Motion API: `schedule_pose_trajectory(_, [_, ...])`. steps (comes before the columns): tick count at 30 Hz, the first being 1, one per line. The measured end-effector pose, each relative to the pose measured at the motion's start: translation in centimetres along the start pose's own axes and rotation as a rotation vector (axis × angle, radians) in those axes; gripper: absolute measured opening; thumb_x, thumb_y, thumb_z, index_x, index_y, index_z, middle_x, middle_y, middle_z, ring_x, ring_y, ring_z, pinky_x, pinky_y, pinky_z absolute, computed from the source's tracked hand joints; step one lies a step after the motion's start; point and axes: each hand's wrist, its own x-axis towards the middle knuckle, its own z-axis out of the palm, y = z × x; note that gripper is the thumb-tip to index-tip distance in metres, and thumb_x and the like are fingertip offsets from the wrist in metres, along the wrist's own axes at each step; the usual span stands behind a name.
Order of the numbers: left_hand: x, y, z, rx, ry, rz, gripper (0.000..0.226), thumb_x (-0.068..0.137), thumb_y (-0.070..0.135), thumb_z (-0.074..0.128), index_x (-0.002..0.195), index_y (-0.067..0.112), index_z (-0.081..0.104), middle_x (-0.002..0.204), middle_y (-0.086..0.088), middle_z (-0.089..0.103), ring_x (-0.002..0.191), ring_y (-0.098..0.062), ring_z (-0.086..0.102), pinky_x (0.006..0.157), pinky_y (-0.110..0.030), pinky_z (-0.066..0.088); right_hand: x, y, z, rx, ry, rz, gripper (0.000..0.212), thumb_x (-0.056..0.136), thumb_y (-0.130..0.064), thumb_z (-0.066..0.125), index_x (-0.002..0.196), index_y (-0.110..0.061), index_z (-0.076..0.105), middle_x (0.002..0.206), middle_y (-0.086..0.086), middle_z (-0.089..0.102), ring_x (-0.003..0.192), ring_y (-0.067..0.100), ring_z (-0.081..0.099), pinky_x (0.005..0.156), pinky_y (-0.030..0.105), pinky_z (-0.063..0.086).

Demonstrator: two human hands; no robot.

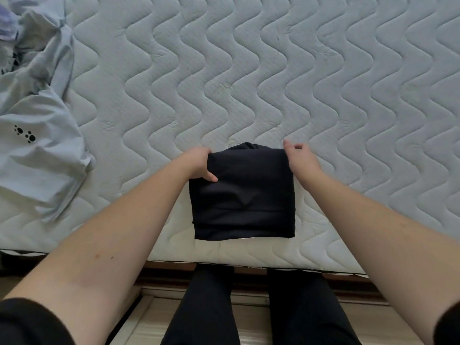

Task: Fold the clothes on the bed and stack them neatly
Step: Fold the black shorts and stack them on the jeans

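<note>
**Black garment folded at near edge of mattress, both hands on its far corners**

Black garment (242, 192): folded into a compact, roughly square packet, several layers visible at the near hem. Lies flat on the mattress (249, 70), close to the near edge, centred in front of the person. A small lump of fabric sticks out past the far edge of the packet.

Left hand (199, 164): at the far-left corner of the packet. Thumb lies on top of the fabric, fingers curl around the corner edge, so it grips that corner.

Right hand (300, 159): at the far-right corner, against the fabric edge. Fingers partly curled, index and thumb raised and apart above the corner. Contact along the side of the hand looks real, but cannot tell whether any finger actually pinches the cloth; the underside is hidden.

Both forearms bare, reaching in from the bottom corners of the view.

Further out: light blue garment (42, 145) with a black paw print, unfolded and crumpled, at the left edge of the mattress, well apart from the black packet. More loose clothes (10, 26) heaped behind it in the top-left corner.

Mattress is pale, quilted in a wavy pattern. Below its near edge: the person's legs (249, 307) in dark trousers, standing on a pale floor (149, 319).
</note>
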Motion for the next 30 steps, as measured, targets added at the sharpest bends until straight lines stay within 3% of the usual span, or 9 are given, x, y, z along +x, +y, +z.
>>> schedule_pose_trajectory(4, [-1.0,0.0,0.4,0.016,-0.078,-0.065,0.068,0.066,0.045,0.086,0.120,0.015,0.060,0.113,-0.007,0.066,0.099,-0.028,0.062,0.085,-0.036,0.053,-0.4,0.6,-0.2,-0.031,-0.244,0.001,0.064,0.082,-0.045,0.074,0.132,-0.011,0.056,0.125,0.006,0.063,0.113,0.025,0.060,0.101,0.041,0.048])
schedule_pose_trajectory(9, [-4.1,-0.1,0.2,-0.122,-0.037,0.040,0.042,0.072,0.030,0.080,0.110,0.024,0.064,0.090,0.007,0.065,0.085,-0.018,0.062,0.069,-0.028,0.047,-2.5,1.5,-1.3,-0.148,-0.274,-0.185,0.045,0.081,-0.030,0.078,0.118,-0.012,0.060,0.110,0.002,0.067,0.101,0.020,0.063,0.087,0.036,0.051])
schedule_pose_trajectory(12, [-6.5,0.2,-1.7,-0.124,0.063,0.109,0.038,0.073,0.031,0.079,0.107,0.029,0.063,0.087,0.012,0.063,0.083,-0.013,0.061,0.068,-0.029,0.045,-4.0,1.2,-3.2,-0.157,-0.210,-0.285,0.041,0.080,-0.034,0.078,0.112,-0.017,0.059,0.102,-0.003,0.066,0.095,0.017,0.062,0.077,0.031,0.046])
schedule_pose_trajectory(15, [-9.1,1.5,-4.3,0.009,0.244,0.159,0.038,0.073,0.037,0.079,0.103,0.028,0.058,0.082,0.013,0.055,0.080,-0.017,0.055,0.067,-0.031,0.041,-5.7,0.4,-5.9,-0.082,-0.176,-0.370,0.035,0.078,-0.032,0.081,0.104,-0.021,0.061,0.097,-0.005,0.068,0.091,0.009,0.064,0.078,0.032,0.050])
schedule_pose_trajectory(18, [-11.4,3.5,-6.8,0.106,0.434,0.224,0.041,0.074,0.035,0.079,0.107,0.024,0.059,0.089,0.003,0.061,0.088,-0.027,0.059,0.068,-0.035,0.043,-7.4,-0.6,-8.5,-0.079,-0.043,-0.475,0.028,0.076,-0.029,0.082,0.090,-0.030,0.058,0.085,-0.017,0.063,0.076,-0.008,0.057,0.067,0.017,0.041])
schedule_pose_trajectory(23, [-12.9,6.0,-7.2,0.184,0.815,0.447,0.039,0.076,0.015,0.080,0.111,0.010,0.066,0.103,-0.009,0.068,0.093,-0.036,0.060,0.077,-0.043,0.046,-8.1,-1.6,-11.2,-0.036,0.174,-0.575,0.028,0.078,-0.023,0.080,0.091,-0.031,0.056,0.075,-0.005,0.061,0.064,0.005,0.054,0.059,0.012,0.039])
schedule_pose_trajectory(25, [-12.2,6.4,-5.8,0.191,0.909,0.494,0.041,0.073,0.005,0.077,0.112,0.006,0.067,0.107,-0.012,0.067,0.096,-0.037,0.061,0.079,-0.045,0.049,-7.8,-1.0,-11.5,-0.033,0.262,-0.646,0.028,0.079,-0.012,0.076,0.093,-0.027,0.057,0.082,-0.006,0.061,0.068,0.007,0.056,0.060,0.005,0.037])
schedule_pose_trajectory(28, [-10.5,6.4,-1.4,0.285,1.023,0.531,0.044,0.071,-0.005,0.071,0.114,0.004,0.068,0.112,-0.016,0.066,0.101,-0.037,0.061,0.085,-0.044,0.049,-7.3,1.7,-11.0,-0.025,0.342,-0.669,0.031,0.079,0.001,0.067,0.090,-0.026,0.056,0.095,-0.006,0.062,0.082,0.013,0.059,0.067,0.003,0.037])
schedule_pose_trajectory(30, [-9.3,6.3,3.0,0.361,0.983,0.551,0.051,0.066,-0.007,0.073,0.115,0.004,0.069,0.116,-0.020,0.065,0.106,-0.039,0.063,0.087,-0.042,0.052,-7.0,4.6,-10.0,-0.046,0.333,-0.598,0.033,0.079,0.007,0.060,0.087,-0.026,0.056,0.095,-0.004,0.062,0.090,0.014,0.060,0.074,0.012,0.040])
